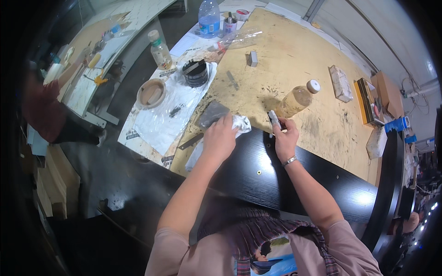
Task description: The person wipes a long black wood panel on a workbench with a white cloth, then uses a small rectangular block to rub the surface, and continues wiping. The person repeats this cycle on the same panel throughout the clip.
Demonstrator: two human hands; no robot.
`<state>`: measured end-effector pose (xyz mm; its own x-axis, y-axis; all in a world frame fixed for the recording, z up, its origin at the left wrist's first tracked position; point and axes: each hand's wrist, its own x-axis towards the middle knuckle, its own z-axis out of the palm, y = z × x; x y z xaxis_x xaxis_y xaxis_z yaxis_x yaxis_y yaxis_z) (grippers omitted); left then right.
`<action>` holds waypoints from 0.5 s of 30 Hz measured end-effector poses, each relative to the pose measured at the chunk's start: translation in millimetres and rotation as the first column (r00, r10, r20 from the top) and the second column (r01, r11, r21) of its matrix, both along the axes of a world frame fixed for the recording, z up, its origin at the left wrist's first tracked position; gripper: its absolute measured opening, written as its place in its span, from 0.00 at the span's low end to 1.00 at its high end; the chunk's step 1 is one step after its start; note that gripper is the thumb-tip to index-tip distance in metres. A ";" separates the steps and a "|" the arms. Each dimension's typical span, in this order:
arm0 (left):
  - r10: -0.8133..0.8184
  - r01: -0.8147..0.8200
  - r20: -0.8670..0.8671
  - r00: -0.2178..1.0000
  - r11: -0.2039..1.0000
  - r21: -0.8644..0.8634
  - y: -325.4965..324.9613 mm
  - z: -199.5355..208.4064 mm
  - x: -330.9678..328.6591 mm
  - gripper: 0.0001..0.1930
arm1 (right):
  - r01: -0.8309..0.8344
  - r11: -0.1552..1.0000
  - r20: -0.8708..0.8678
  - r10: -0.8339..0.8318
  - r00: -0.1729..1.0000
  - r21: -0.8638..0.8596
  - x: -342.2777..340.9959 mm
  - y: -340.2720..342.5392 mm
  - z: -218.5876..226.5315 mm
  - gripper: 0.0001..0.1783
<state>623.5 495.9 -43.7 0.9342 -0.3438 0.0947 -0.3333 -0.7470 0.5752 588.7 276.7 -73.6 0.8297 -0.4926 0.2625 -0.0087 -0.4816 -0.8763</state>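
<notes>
My left hand (221, 138) is closed on a crumpled white cloth (241, 123) with dark smudges, at the left end of a black wood-grain board (244, 161). Right beside those fingers lies a dark grey pad (214, 113). A thin dark strip (190, 141), perhaps a scraper blade, rests next to the cloth. Over the board's far edge, my right hand (286, 135) pinches a small whitish piece with a dark part (274, 119); its exact kind is unclear. Just beyond stands a capped clear bottle (297, 99) with yellowish liquid.
A black-smeared tub (195, 73) and a round brown dish (151, 94) stand on white plastic sheeting at left. A small grey block (252, 59), a whitish block (340, 83) and an open box (368, 102) sit farther off. Another person (43, 106) is at the far left bench.
</notes>
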 end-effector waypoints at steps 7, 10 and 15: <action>-0.069 0.068 -0.032 0.997 0.997 -0.028 67.7 -5.7 -91.2 0.27 | 0.028 0.999 0.016 -0.028 0.999 0.025 -2.0 -4.6 0.0 0.12; -0.044 0.044 -0.011 0.999 0.999 0.013 47.7 -10.4 -63.7 0.25 | 0.043 0.998 -0.012 -0.043 0.999 0.040 -1.4 -2.9 -1.7 0.12; -0.007 0.007 0.040 0.999 1.000 0.003 11.1 -7.4 -11.6 0.23 | 0.021 1.000 0.008 -0.021 1.000 0.018 -1.2 -0.3 -3.2 0.12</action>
<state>611.9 507.1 -51.2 0.9272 -0.3509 0.1311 -0.3615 -0.7460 0.5593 587.5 276.5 -76.8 0.8169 -0.5149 0.2599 -0.0115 -0.4652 -0.8851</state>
